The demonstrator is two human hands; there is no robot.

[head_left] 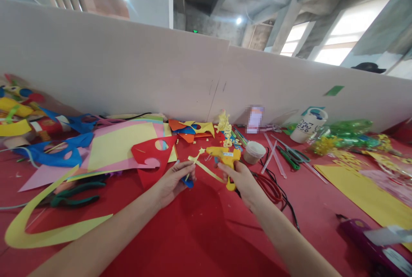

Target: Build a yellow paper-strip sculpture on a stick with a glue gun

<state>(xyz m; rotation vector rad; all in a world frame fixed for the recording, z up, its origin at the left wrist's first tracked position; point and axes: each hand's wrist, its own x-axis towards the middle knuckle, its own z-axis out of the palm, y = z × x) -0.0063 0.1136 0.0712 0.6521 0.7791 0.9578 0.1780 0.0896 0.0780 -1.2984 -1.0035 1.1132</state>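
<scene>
My left hand [176, 181] is closed in a pinch on a thin yellow strip [209, 170], with a small blue piece [187, 182] at its fingertips. To its right, my right hand [240, 179] is wrapped round the handle of a yellow glue gun [227, 157]. The gun's nozzle points left, close to the upper end of the strip above my left fingertips. Whether nozzle and strip touch, I cannot tell. Behind the gun stands a pale yellow curly figure [225, 129]. A red sheet with cut-out holes [152, 157] lies left of my left hand.
Coloured sheets [116, 144] and green-handled pliers [75, 194] lie left. A paper cup [254, 152], scissors [294, 155], cables [270, 187] and a white container [308, 124] are at the right. A purple glue gun [375, 242] lies front right. A white partition [154, 71] stands behind.
</scene>
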